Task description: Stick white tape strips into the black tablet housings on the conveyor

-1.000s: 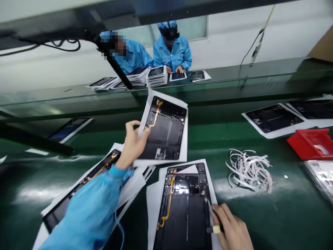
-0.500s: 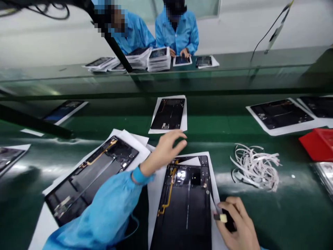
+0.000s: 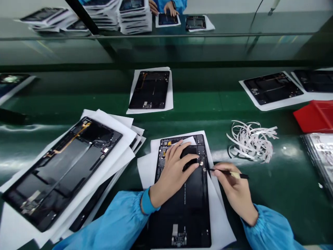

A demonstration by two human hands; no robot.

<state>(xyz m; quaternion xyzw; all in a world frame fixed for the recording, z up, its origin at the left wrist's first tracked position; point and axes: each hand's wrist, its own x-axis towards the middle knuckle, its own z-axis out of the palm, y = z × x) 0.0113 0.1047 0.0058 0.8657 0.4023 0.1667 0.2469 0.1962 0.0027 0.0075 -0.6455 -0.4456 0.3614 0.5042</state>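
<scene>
Your left hand (image 3: 174,173) lies open and flat across the upper part of a black tablet rear housing (image 3: 179,215), fingers spread; the pressure looks meant to keep the panel from shifting. Your right hand (image 3: 234,187) is narrowed to a pinch around a slim pick (image 3: 229,172), angled so its fine tip reaches a small round part (image 3: 204,169) near the housing's right side, just beside your left fingertips. The housing sits near the front edge of the green workbench (image 3: 270,198), right of centre, on white paper sheets (image 3: 145,170), probably to shield it from the surface. To its left, a second housing (image 3: 62,170) rests on a paper-layered stack. Right of your hands lie a loose bundle of white film strips (image 3: 251,142) and a red tray (image 3: 316,116), within easy reach.
</scene>
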